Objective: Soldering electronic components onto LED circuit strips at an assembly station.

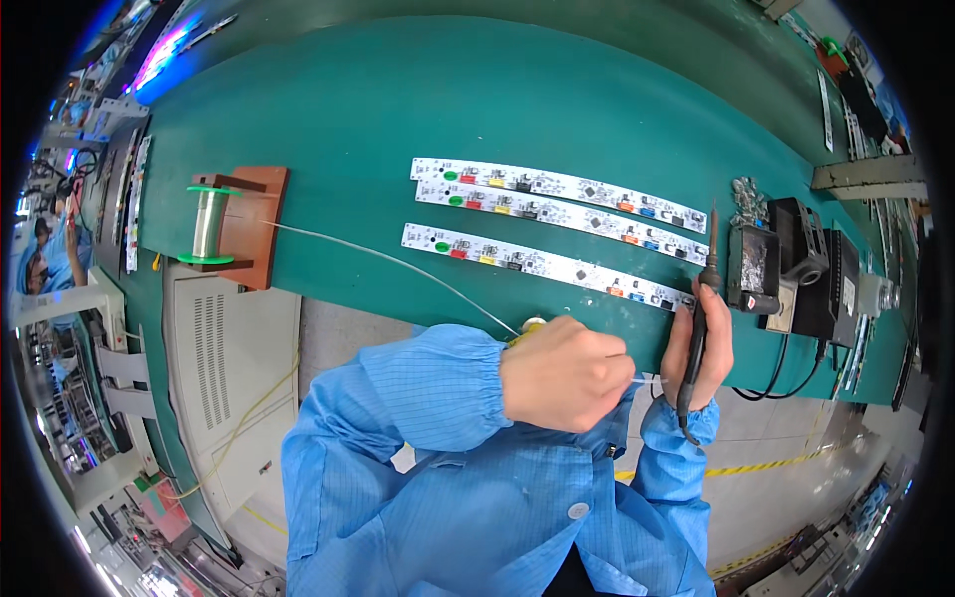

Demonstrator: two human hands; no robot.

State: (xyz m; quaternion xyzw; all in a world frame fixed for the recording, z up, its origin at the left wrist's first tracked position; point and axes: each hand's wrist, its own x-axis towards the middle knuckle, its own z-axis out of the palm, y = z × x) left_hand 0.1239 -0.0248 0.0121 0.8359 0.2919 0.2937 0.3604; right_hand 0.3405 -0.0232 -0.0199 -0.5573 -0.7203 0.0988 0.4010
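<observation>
My left hand [572, 373] is closed in front of the table edge. Solder wire [418, 269] runs from a green-ended spool [208, 225] to this hand, beside a small yellow and white piece [530, 329]; a thin pale tip shows between the hands. In my right hand [718, 343] is a soldering iron [699, 333], held with its tip upward and its cord end downward. Its fingertips are by the right end of the nearest white circuit board strip [557, 267]. Two more strips, the middle one [567, 217] and the far one [557, 187], lie close together behind.
The spool sits on a reddish-brown stand [261, 224] at the left. At the right are a dark solder-scrap box [753, 269], an iron holder [798, 239] and a black power unit [836, 294] with cables. A grey cabinet [224, 348] stands below the table's left part.
</observation>
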